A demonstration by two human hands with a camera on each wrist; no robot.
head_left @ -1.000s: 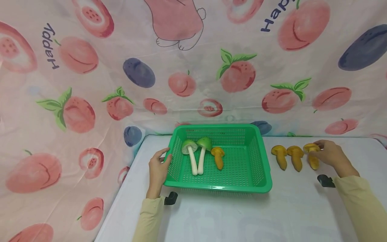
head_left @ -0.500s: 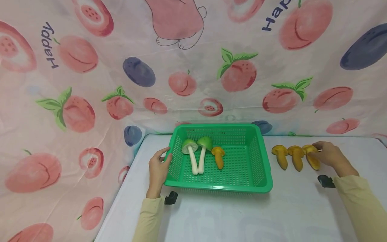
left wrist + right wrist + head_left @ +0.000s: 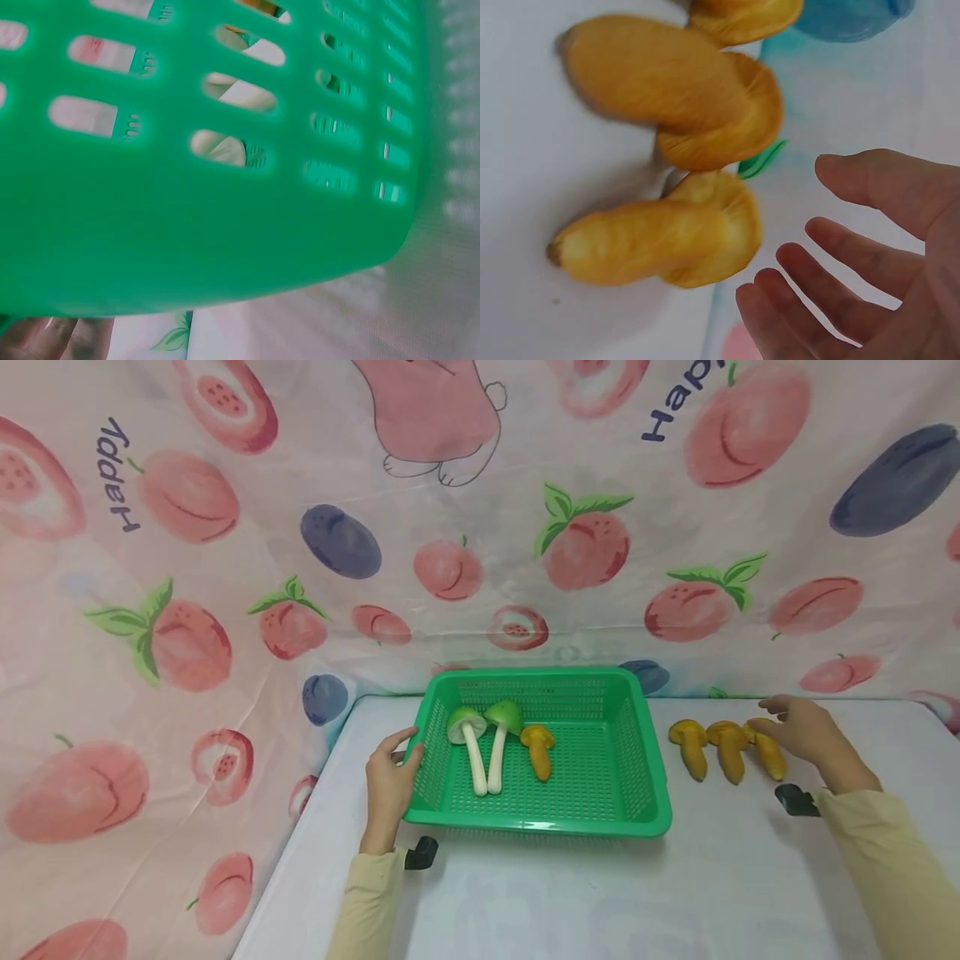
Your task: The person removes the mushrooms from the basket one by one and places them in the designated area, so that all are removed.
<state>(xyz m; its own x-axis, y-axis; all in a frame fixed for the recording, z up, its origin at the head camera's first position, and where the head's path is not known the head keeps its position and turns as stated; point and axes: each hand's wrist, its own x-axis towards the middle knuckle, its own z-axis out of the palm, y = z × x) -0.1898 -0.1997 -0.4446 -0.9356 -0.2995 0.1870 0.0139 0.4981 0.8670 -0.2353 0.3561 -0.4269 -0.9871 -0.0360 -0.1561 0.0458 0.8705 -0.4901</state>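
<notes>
A green plastic basket (image 3: 540,827) with a smooth, glossy rim, rounded corners and walls pierced by rows of rounded slots stands on a table (image 3: 540,893) covered in white. In its left half lies a first green mushroom (image 3: 468,727) with a pale underside to its cap; beside it is a second green mushroom (image 3: 505,720), domed on top. Both have long, slim, smooth white stems that come together at their lower ends. Just to their right is a short yellow mushroom (image 3: 540,752) with a plump stem. Three more of that thick, matt kind lie in a row on the table, right of the basket: the left yellow mushroom (image 3: 691,750), the middle yellow mushroom (image 3: 727,752) and the right yellow mushroom (image 3: 770,758), which lies slanted, its ridged, flared cap close against its neighbour's. The right hand (image 3: 813,735) hovers by that slanted one, palm partly over it, fingers spread and thumb apart, holding nothing; the right wrist view shows a gap between fingertips and cap. The left hand (image 3: 390,785) reaches up along the basket's left side, fingers and thumb touching the rim; whether they grip it, I cannot tell. Behind hangs a creased cloth (image 3: 450,635) printed with peaches.
</notes>
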